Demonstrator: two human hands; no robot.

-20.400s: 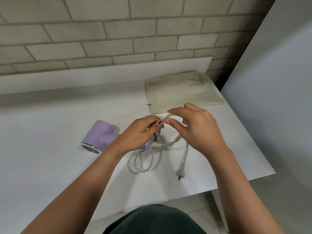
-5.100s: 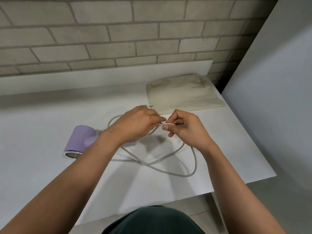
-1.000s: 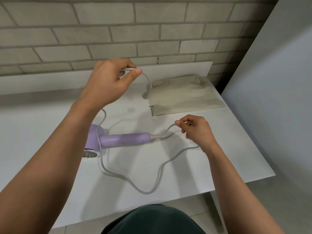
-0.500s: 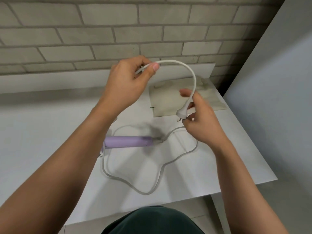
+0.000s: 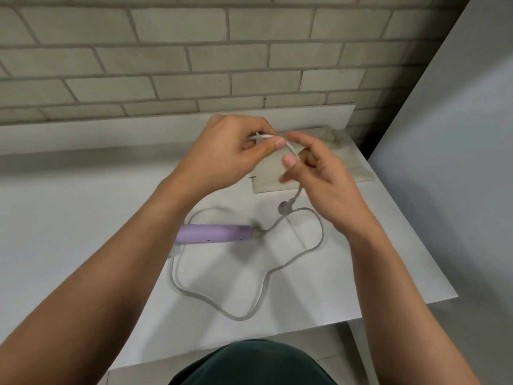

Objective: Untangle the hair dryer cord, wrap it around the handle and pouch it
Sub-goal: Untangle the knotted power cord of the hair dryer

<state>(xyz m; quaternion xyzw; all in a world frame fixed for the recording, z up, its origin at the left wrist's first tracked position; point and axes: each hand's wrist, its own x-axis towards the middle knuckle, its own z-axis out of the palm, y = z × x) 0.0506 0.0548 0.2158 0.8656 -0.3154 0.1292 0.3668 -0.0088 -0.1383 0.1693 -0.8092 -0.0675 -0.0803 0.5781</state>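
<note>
Toward the left of centre, the lavender hair dryer lies flat on the white table, handle pointing right; its head is hidden under the left forearm. From the handle's end, the grey cord runs out in one loose, open loop across the table in the lower middle of the frame, with no knot visible, so the untangling looks about finished and the wrapping not yet begun. Above the dryer, the left hand holds the cord's free end up, thumb and forefinger pinched together on it. From there the cord arcs right and drops to the plug, which dangles just above the table. The right hand is beside it with the cord passing between thumb and forefinger, but blur hides whether those fingers are closed on it. At the upper right, the beige cloth pouch lies flat, partly behind both hands. The cord looks light, limp and a little springy, likely to uncoil unless kept taut. The dryer seems rigid and smooth, best gripped by the handle, with the cord fed on from the handle's end and the plug taken last.
</note>
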